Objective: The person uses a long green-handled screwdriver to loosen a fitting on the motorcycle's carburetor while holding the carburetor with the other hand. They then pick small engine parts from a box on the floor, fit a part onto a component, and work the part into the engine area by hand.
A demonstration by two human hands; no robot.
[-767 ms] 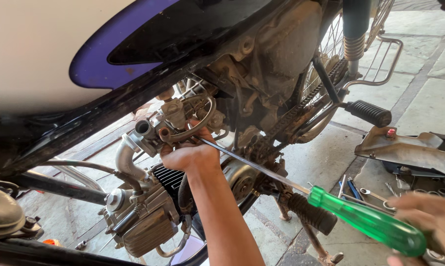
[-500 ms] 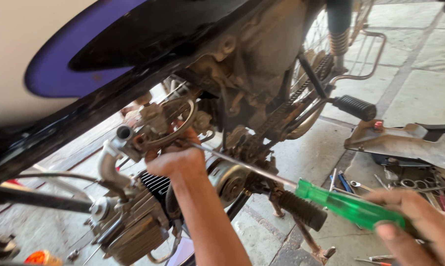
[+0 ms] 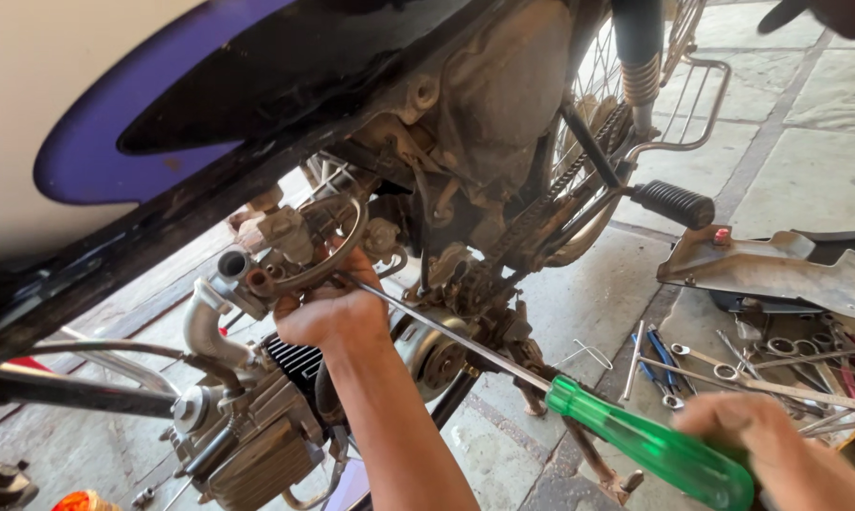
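- Screwdriver (image 3: 579,402) work is the step in hand: you hold one long screwdriver with a green see-through handle, and its shaft runs up and left to the carburetor (image 3: 285,248) under the motorcycle frame (image 3: 162,237).
- Your right hand (image 3: 777,459), near and right, is closed around the butt of the green handle.
- Your left hand (image 3: 333,312) is curled into a fist right where the tip meets the carburetor; it touches the shaft and the metal parts there, but you cannot tell from here what exactly the fingers pinch, since the tip is hidden behind them.
- By the look of it, the tip is being seated on a screw at the carburetor. The next move would call for keeping the shaft straight in line with the screw and pressing in while you turn, so the tip does not slip.
- Count: one screwdriver in use, one engine (image 3: 257,445) low on the near left, one footpeg (image 3: 673,203) sticking out on the right.
- Loose tools (image 3: 730,364), wrenches mostly, lie scattered on the paving at the right, too jumbled to count, beside one grey metal cover (image 3: 777,270).
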